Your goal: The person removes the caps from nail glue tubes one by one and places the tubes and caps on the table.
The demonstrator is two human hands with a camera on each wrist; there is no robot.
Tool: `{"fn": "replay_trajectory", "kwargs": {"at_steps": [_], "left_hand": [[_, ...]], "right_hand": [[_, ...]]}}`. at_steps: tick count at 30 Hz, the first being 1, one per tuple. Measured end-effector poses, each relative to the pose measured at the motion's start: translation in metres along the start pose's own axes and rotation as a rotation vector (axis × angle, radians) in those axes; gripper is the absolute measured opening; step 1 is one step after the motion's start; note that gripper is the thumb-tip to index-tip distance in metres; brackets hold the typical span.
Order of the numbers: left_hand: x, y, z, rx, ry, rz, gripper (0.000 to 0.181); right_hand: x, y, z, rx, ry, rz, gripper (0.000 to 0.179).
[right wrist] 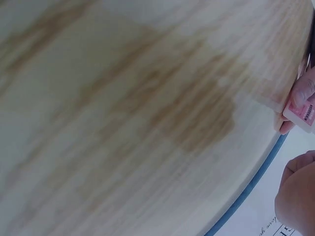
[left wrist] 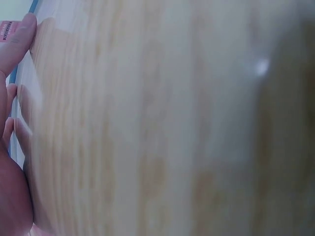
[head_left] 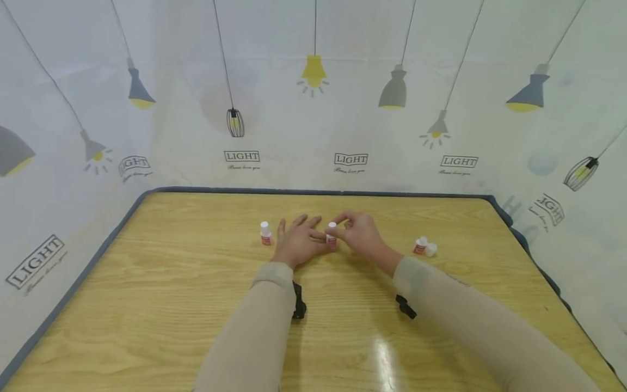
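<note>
While left hand (head_left: 297, 243) lies flat, right hand (head_left: 360, 234) fingers (head_left: 343, 222) pinch the bottle (head_left: 331, 235).

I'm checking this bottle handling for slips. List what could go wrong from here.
1. The middle bottle is small and held only between the left hand and the right hand; it may tip or slip out.
2. The open bottle lies beside its loose cap, close to the right sleeve; a sweep could knock them.

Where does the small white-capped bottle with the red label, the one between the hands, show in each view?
Head: small white-capped red-labelled bottle at centre, between both hands.
Left wrist: red label at top-left corner, by a fingertip.
Right wrist: label at right edge, under a thumb.
Shared landmark: wooden table.
</note>
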State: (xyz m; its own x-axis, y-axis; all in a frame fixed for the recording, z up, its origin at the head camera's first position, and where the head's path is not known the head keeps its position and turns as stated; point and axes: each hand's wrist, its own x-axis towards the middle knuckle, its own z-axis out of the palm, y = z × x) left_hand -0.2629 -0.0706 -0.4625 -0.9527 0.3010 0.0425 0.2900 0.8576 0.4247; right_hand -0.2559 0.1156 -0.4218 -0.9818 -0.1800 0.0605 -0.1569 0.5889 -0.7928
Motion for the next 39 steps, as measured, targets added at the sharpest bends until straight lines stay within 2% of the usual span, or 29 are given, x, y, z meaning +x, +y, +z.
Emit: {"fn": "replay_trajectory", "kwargs": {"at_steps": [8, 12, 21, 27, 34, 39], "left_hand": [[0.001, 0.0, -0.002, -0.006, -0.014, -0.009, 0.048], [0.0, -0.001, -0.005, -0.011, -0.029, -0.017, 0.05], [-0.001, -0.005, -0.006, 0.002, -0.026, -0.019, 0.049], [0.0, -0.003, -0.005, -0.007, -0.04, -0.017, 0.048], [0.0, -0.002, -0.002, -0.002, -0.03, -0.015, 0.05], [0.002, -0.001, -0.002, 0.009, -0.033, -0.015, 0.051]], "right_hand": [[0.001, -0.002, -0.001, 0.013, 0.021, 0.005, 0.024], [0.002, -0.003, -0.001, 0.024, -0.013, -0.004, 0.02], [0.0, -0.002, -0.004, 0.062, -0.116, 0.023, 0.031], [-0.003, -0.001, -0.007, 0.039, -0.12, 0.076, 0.031], [-0.003, 0.003, -0.01, 0.043, -0.132, 0.026, 0.021], [-0.004, 0.004, -0.013, 0.054, -0.156, -0.04, 0.022]]}}
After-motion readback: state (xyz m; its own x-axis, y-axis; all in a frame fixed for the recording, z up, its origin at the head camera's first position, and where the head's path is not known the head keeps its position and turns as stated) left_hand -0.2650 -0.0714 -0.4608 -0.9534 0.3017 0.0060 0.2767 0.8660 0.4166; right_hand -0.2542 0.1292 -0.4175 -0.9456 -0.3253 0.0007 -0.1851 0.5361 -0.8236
